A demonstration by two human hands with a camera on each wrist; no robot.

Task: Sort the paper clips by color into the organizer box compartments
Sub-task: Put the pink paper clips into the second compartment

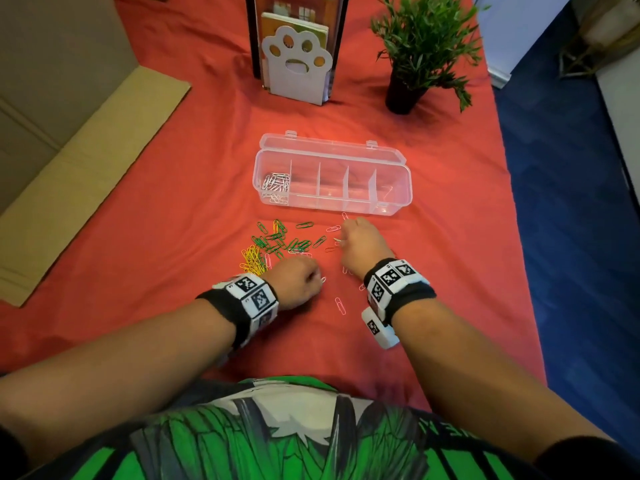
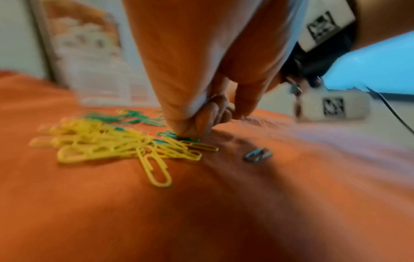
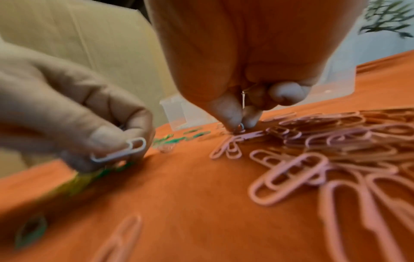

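Nearest, the left hand (image 1: 300, 278) is curled over the red cloth (image 1: 173, 209), its grip pinching a white clip (image 3: 118, 151) beside the yellow clips (image 1: 252, 259). The right hand (image 1: 362, 245) reaches a little farther, fingertips (image 3: 230, 113) pinched narrow on a clip among the pink clips (image 3: 313, 150). Green clips (image 1: 277, 239) lie scattered between the hands and the box (image 1: 332, 174), whose left compartment holds white clips (image 1: 276, 183). Beyond stand a bookend (image 1: 298, 60) and plant (image 1: 420, 46).
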